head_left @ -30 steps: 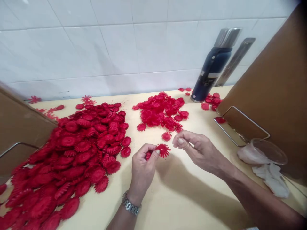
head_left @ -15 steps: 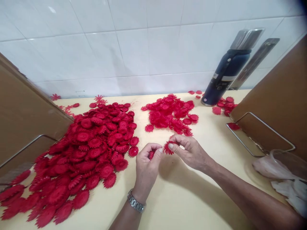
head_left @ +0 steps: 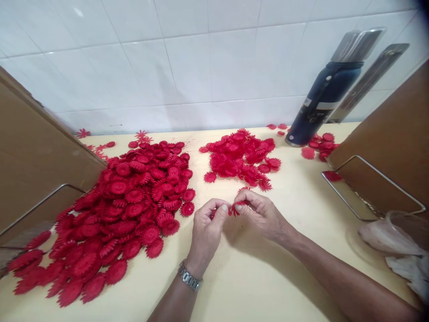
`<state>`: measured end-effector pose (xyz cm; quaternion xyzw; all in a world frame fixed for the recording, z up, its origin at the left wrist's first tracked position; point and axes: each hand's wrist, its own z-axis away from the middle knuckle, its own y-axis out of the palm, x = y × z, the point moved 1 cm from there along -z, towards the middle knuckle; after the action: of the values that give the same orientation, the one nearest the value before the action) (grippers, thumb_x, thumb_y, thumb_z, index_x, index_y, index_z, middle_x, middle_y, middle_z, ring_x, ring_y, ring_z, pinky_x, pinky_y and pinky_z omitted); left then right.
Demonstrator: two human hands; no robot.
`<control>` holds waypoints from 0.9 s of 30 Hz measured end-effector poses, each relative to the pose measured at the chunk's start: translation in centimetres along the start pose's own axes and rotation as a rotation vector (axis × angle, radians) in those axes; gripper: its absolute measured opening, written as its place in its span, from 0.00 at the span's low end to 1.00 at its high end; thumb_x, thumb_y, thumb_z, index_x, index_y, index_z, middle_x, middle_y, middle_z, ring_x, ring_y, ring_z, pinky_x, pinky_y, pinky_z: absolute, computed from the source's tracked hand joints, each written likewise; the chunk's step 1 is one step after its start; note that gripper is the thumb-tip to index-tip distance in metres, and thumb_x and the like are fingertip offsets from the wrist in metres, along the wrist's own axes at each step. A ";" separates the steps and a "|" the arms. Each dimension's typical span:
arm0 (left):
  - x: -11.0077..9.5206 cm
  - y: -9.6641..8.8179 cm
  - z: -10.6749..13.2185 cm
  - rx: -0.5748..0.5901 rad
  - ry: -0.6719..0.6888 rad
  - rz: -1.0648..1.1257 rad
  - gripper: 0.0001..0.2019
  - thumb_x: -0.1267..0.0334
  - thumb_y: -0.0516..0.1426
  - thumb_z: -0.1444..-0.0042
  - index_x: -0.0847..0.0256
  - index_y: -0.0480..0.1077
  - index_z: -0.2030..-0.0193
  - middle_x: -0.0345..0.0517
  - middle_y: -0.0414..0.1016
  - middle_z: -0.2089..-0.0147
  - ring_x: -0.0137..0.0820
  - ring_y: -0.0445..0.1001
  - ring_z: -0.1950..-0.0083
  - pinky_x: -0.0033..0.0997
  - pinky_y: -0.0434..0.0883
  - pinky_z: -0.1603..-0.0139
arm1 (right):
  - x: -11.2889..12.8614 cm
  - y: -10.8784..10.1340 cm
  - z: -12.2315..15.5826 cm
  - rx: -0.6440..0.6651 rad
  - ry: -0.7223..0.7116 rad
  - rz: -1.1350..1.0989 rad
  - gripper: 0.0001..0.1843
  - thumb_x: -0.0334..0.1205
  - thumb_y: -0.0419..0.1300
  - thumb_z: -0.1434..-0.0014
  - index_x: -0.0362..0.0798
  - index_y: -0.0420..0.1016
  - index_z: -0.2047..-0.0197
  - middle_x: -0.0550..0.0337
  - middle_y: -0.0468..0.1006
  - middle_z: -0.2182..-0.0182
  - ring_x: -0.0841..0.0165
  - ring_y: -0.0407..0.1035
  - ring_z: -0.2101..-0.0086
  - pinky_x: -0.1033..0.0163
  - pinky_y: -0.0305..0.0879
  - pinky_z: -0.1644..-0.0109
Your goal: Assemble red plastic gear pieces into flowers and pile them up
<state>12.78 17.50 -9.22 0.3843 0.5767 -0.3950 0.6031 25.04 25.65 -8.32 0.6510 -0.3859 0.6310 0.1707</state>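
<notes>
— Red plastic flower (head_left: 234, 209), was that one piece or two between the hands?

— Two, as far as it showed. The left hand (head_left: 207, 230) pinched a small red piece (head_left: 212, 214) between thumb and fingers, and the right hand (head_left: 259, 213) had closed on the spiky flower. A second before, the left hand alone held the flower and the right hand was apart from it, fingers loose. Half a second later the right had taken it, and now the fingertips of both hands touched, just above the table (head_left: 254, 277).

— So what did that mean?

— By my judgement, the two pieces were being pressed together.

— And the counts?

— Two heaps: a big pile (head_left: 127, 210) on the left and a smaller pile (head_left: 243, 156) behind the hands, each far too many to count. One dark bottle (head_left: 321, 112) by the wall, a few flowers (head_left: 318, 145) beside it. One watch (head_left: 190, 279) on the left wrist. Two brown boards (head_left: 398, 147), one on each side. One clear cup (head_left: 409, 226) with white cloth at the right edge.
</notes>
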 end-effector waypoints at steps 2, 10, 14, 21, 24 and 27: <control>0.1 0.0 -0.1 0.008 -0.005 -0.013 0.09 0.59 0.54 0.46 0.61 0.69 0.69 0.33 0.56 0.80 0.20 0.51 0.80 0.22 0.50 0.80 | 0.0 0.0 0.1 0.008 0.007 -0.004 0.09 0.41 0.51 0.43 0.45 0.65 0.70 0.61 0.67 0.76 0.72 0.61 0.74 0.65 0.58 0.70; -0.6 0.4 0.0 0.080 -0.021 -0.020 0.09 0.58 0.56 0.49 0.62 0.69 0.68 0.36 0.62 0.77 0.21 0.54 0.79 0.22 0.54 0.78 | -0.1 0.6 0.2 -0.055 -0.050 0.172 0.14 0.41 0.46 0.40 0.48 0.55 0.77 0.66 0.58 0.82 0.75 0.54 0.79 0.69 0.52 0.77; -0.7 0.7 0.0 0.089 0.001 -0.084 0.09 0.58 0.56 0.49 0.63 0.67 0.72 0.36 0.60 0.76 0.22 0.55 0.75 0.22 0.56 0.76 | -0.4 0.8 0.2 -0.088 -0.097 0.307 0.17 0.43 0.45 0.40 0.49 0.50 0.79 0.68 0.55 0.84 0.75 0.51 0.82 0.68 0.48 0.79; -0.2 0.5 -0.1 0.036 -0.008 -0.121 0.08 0.61 0.54 0.48 0.62 0.64 0.74 0.33 0.54 0.80 0.22 0.50 0.78 0.23 0.51 0.79 | 0.0 0.2 0.1 -0.068 -0.135 0.312 0.12 0.41 0.46 0.39 0.48 0.59 0.73 0.66 0.62 0.81 0.74 0.56 0.80 0.69 0.53 0.76; -0.2 0.7 0.0 0.042 0.005 -0.191 0.10 0.63 0.51 0.46 0.62 0.62 0.76 0.33 0.53 0.79 0.23 0.51 0.77 0.23 0.52 0.78 | 0.0 0.4 0.2 -0.113 -0.243 0.410 0.14 0.40 0.46 0.38 0.48 0.58 0.75 0.65 0.61 0.82 0.75 0.55 0.80 0.69 0.52 0.76; -0.4 1.0 0.1 0.082 0.021 -0.175 0.11 0.63 0.49 0.45 0.61 0.58 0.78 0.33 0.52 0.80 0.23 0.50 0.78 0.23 0.52 0.77 | -0.2 1.0 0.3 -0.148 -0.410 0.619 0.18 0.41 0.45 0.38 0.48 0.54 0.79 0.65 0.59 0.84 0.74 0.51 0.81 0.66 0.48 0.76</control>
<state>13.78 17.80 -8.83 0.3606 0.5977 -0.4654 0.5441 24.57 24.88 -8.85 0.6023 -0.6349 0.4798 -0.0622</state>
